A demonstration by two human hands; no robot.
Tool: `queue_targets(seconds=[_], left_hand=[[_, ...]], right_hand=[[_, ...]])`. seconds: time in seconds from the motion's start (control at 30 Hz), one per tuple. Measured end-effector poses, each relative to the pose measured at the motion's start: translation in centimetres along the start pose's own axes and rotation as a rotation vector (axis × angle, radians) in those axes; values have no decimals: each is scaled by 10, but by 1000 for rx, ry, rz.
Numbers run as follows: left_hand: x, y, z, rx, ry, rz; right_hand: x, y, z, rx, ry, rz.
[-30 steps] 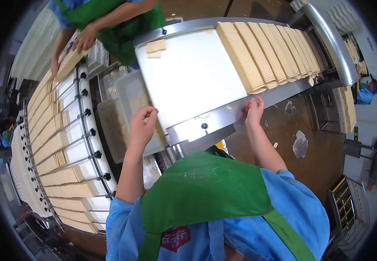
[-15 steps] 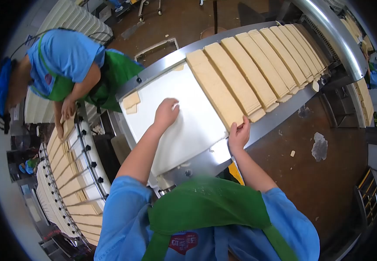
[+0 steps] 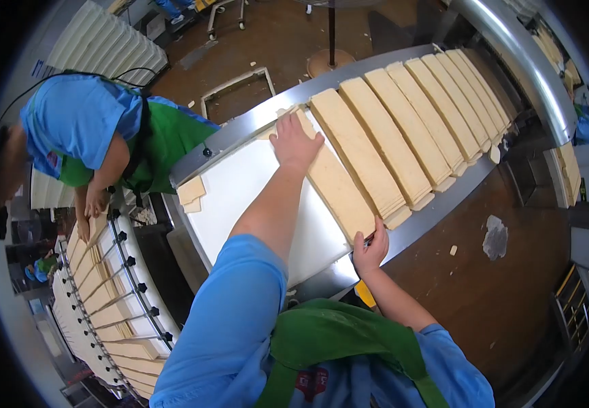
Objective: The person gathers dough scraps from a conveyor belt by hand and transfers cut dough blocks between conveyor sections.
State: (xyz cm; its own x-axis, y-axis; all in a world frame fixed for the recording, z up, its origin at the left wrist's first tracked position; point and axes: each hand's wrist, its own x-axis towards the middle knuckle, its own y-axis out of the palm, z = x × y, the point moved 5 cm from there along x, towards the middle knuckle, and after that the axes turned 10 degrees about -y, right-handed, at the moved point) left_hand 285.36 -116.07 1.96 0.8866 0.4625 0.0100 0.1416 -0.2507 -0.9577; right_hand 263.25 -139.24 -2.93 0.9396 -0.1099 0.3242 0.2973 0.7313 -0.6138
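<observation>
A long stack of pale dough strips [image 3: 339,185] lies at the right edge of a white board [image 3: 240,197]. My left hand [image 3: 296,141] rests on the far end of this stack, fingers spread. At its near end, my right hand [image 3: 371,253] touches the corner with its fingertips, thumb and fingers apart. Beyond it, several similar stacks [image 3: 359,149] lie side by side on the metal table. Two small dough pieces [image 3: 191,193] sit at the board's left corner.
A metal rim [image 3: 240,139] borders the board. A large steel tube [image 3: 522,64] crosses the table's far right end. To the left, a co-worker [image 3: 87,115] in a green apron bends over a conveyor with dough strips [image 3: 107,299]. Scraps lie on the brown floor [image 3: 458,272].
My left hand has moved from above the board to the far end of the nearest stack. That stack has shifted onto the board, apart from the row. My right hand remains at its near end.
</observation>
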Motion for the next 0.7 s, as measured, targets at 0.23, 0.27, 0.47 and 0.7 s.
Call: queue_targets(seconds=[0.23, 0.27, 0.47, 0.7], left_hand=[[-44, -79, 122, 150, -223, -68], [-54, -95, 147, 191, -263, -78], [-146, -168, 273, 171, -577, 76], [-246, -142, 339, -622, -537, -183]], right_hand=[[-22, 10, 62, 206, -99, 494], [-24, 15, 75, 210, -100, 623], [0, 36, 107, 157, -368, 948], [-3, 62, 126, 122, -494, 1004]])
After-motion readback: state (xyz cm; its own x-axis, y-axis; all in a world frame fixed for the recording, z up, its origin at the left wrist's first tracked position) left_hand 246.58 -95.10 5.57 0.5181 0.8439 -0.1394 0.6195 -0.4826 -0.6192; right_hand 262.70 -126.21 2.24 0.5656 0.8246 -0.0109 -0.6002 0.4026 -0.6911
